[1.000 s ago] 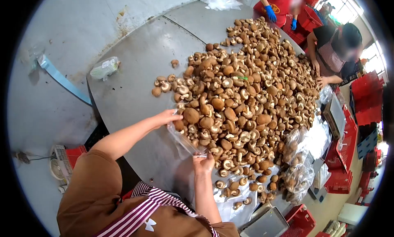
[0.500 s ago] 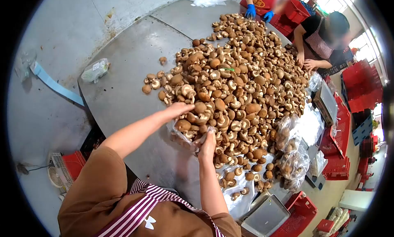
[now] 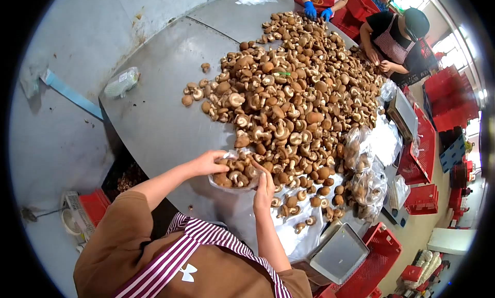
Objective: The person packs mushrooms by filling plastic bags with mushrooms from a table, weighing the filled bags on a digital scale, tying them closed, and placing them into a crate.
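A clear plastic bag (image 3: 234,184) filled with brown mushrooms is between my two hands, near the table's front edge. My left hand (image 3: 210,163) grips the bag's left rim, thumb by the mushrooms. On the right side, my right hand (image 3: 264,187) holds the bag with its fingers pressed along the plastic. Beyond the bag lies a large pile of mushrooms (image 3: 299,102). Some loose mushrooms (image 3: 291,201) lie on plastic sheets (image 3: 296,238) right of my right hand.
Filled bags (image 3: 368,187) stand right of the pile, near a metal scale (image 3: 340,254) and red crates (image 3: 379,257). A wrapped pack (image 3: 122,82) lies on the steel table (image 3: 160,99) at left. Two people work across it, one in blue gloves (image 3: 310,10), another in a cap (image 3: 416,23).
The bag, nearly empty at first, now holds mushrooms. My left hand has moved from over the pile back to the bag's rim, and both hands have drawn nearer my body.
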`<move>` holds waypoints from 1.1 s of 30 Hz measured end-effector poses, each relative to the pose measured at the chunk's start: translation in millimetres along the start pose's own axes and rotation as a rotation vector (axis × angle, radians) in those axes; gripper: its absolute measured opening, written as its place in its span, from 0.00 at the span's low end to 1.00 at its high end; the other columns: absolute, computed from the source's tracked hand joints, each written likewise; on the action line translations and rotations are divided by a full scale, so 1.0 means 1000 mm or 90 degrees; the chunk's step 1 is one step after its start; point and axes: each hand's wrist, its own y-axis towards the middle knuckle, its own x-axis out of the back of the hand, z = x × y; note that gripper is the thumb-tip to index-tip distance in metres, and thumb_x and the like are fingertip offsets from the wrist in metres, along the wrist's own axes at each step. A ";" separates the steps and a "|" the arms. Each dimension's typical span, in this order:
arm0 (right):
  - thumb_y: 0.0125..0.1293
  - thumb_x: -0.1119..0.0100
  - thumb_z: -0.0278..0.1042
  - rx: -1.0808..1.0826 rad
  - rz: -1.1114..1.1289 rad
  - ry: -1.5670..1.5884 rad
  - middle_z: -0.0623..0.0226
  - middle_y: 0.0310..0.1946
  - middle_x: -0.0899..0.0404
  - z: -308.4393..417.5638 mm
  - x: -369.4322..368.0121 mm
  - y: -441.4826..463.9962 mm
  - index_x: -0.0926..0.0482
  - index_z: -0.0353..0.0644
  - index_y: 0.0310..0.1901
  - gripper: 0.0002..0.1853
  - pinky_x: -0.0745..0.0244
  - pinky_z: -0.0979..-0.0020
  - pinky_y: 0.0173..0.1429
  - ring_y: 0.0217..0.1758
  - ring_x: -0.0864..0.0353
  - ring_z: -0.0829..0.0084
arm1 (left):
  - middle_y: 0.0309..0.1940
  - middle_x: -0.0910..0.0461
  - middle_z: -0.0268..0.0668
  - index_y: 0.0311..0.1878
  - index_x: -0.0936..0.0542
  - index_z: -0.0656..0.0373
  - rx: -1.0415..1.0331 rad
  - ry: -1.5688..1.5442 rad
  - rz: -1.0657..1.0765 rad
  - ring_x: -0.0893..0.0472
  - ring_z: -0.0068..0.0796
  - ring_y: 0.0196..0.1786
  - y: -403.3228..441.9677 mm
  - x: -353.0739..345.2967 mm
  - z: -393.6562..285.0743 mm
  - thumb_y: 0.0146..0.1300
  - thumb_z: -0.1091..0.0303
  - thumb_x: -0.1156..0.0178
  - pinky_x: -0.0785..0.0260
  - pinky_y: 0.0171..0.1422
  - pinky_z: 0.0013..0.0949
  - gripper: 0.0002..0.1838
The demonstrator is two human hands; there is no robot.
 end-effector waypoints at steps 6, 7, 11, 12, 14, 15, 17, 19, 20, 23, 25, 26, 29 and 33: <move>0.77 0.59 0.30 0.064 -0.048 -0.098 0.57 0.59 0.21 -0.024 0.020 -0.059 0.23 0.33 0.58 0.17 0.36 0.68 0.70 0.64 0.25 0.65 | 0.55 0.18 0.38 0.61 0.21 0.62 0.067 0.003 -0.042 0.21 0.28 0.55 -0.062 -0.030 0.041 0.66 0.65 0.37 0.30 0.62 0.33 0.21; 0.77 0.58 0.29 0.113 -0.067 -0.128 0.58 0.57 0.21 -0.029 0.021 -0.064 0.22 0.33 0.57 0.17 0.33 0.68 0.67 0.61 0.23 0.65 | 0.49 0.17 0.37 0.58 0.21 0.65 0.091 -0.089 -0.038 0.21 0.25 0.50 -0.064 -0.034 0.046 0.68 0.64 0.39 0.28 0.56 0.32 0.19; 0.78 0.58 0.30 0.106 -0.122 -0.144 0.63 0.49 0.20 -0.020 0.026 -0.083 0.20 0.34 0.53 0.16 0.25 0.72 0.50 0.44 0.20 0.73 | 0.38 0.16 0.33 0.50 0.18 0.66 0.034 -0.249 -0.187 0.20 0.20 0.39 -0.078 -0.045 0.028 0.74 0.65 0.46 0.26 0.45 0.28 0.14; 0.77 0.58 0.27 0.080 -0.123 -0.110 0.61 0.46 0.21 -0.013 0.028 -0.089 0.22 0.31 0.53 0.15 0.26 0.73 0.46 0.42 0.21 0.73 | 0.38 0.16 0.33 0.49 0.18 0.65 -0.077 -0.233 -0.301 0.20 0.20 0.38 -0.081 -0.045 0.008 0.75 0.65 0.47 0.27 0.44 0.27 0.14; 0.78 0.60 0.27 0.067 -0.126 0.021 0.60 0.47 0.21 0.007 0.028 -0.104 0.21 0.32 0.52 0.15 0.22 0.73 0.44 0.39 0.19 0.73 | 0.32 0.18 0.31 0.46 0.19 0.64 -0.050 -0.349 -0.326 0.22 0.18 0.34 -0.101 -0.041 -0.029 0.76 0.65 0.49 0.29 0.44 0.25 0.13; 0.78 0.61 0.28 0.113 -0.136 -0.002 0.59 0.49 0.22 0.015 0.029 -0.112 0.21 0.32 0.51 0.16 0.20 0.72 0.41 0.37 0.17 0.73 | 0.29 0.19 0.31 0.45 0.19 0.64 -0.101 -0.297 -0.343 0.23 0.19 0.32 -0.110 -0.039 -0.040 0.76 0.65 0.49 0.29 0.41 0.25 0.13; 0.78 0.61 0.28 0.132 -0.149 0.026 0.59 0.49 0.23 0.027 0.030 -0.127 0.22 0.32 0.52 0.16 0.20 0.73 0.42 0.38 0.17 0.73 | 0.21 0.25 0.31 0.44 0.20 0.63 -0.147 -0.234 -0.340 0.25 0.19 0.27 -0.126 -0.043 -0.049 0.76 0.65 0.51 0.30 0.34 0.26 0.13; 0.79 0.62 0.28 0.149 -0.171 0.013 0.59 0.50 0.24 0.020 0.038 -0.136 0.22 0.32 0.53 0.16 0.20 0.73 0.42 0.37 0.18 0.73 | 0.20 0.26 0.30 0.45 0.21 0.63 -0.112 -0.265 -0.319 0.26 0.19 0.25 -0.136 -0.048 -0.051 0.77 0.64 0.52 0.31 0.32 0.26 0.13; 0.79 0.62 0.28 0.149 -0.172 0.013 0.59 0.50 0.24 0.021 0.040 -0.139 0.22 0.32 0.53 0.16 0.20 0.73 0.42 0.37 0.18 0.73 | 0.19 0.28 0.30 0.46 0.22 0.63 -0.076 -0.295 -0.296 0.27 0.20 0.24 -0.141 -0.051 -0.050 0.77 0.64 0.52 0.32 0.30 0.26 0.14; 0.79 0.61 0.29 0.124 -0.179 -0.116 0.63 0.47 0.28 -0.022 0.056 -0.134 0.23 0.30 0.50 0.16 0.19 0.75 0.36 0.33 0.21 0.76 | 0.20 0.28 0.29 0.46 0.22 0.63 0.009 -0.354 -0.317 0.28 0.17 0.22 -0.130 -0.063 -0.024 0.76 0.63 0.52 0.32 0.28 0.24 0.13; 0.79 0.61 0.29 0.067 -0.186 -0.055 0.64 0.45 0.30 -0.017 0.053 -0.141 0.22 0.30 0.50 0.16 0.20 0.75 0.33 0.32 0.22 0.76 | 0.20 0.28 0.30 0.46 0.22 0.63 0.033 -0.356 -0.313 0.28 0.18 0.23 -0.126 -0.072 -0.010 0.76 0.63 0.51 0.31 0.28 0.25 0.13; 0.79 0.60 0.29 0.010 -0.191 0.007 0.65 0.43 0.31 -0.016 0.052 -0.143 0.22 0.30 0.49 0.16 0.21 0.76 0.31 0.32 0.24 0.77 | 0.20 0.28 0.30 0.47 0.22 0.63 0.057 -0.358 -0.312 0.28 0.18 0.23 -0.127 -0.075 -0.010 0.76 0.63 0.51 0.30 0.28 0.25 0.13; 0.79 0.59 0.30 0.014 -0.185 0.003 0.67 0.38 0.32 -0.021 0.058 -0.149 0.21 0.31 0.51 0.16 0.23 0.76 0.30 0.31 0.26 0.79 | 0.23 0.26 0.30 0.48 0.22 0.63 0.033 -0.340 -0.293 0.26 0.18 0.25 -0.129 -0.078 -0.013 0.76 0.63 0.51 0.30 0.29 0.25 0.13; 0.79 0.58 0.34 0.007 -0.167 -0.014 0.70 0.34 0.29 -0.024 0.061 -0.152 0.20 0.34 0.54 0.17 0.26 0.77 0.31 0.31 0.26 0.81 | 0.25 0.24 0.32 0.49 0.22 0.63 0.033 -0.305 -0.317 0.23 0.25 0.29 -0.122 -0.084 -0.015 0.73 0.66 0.47 0.27 0.34 0.29 0.11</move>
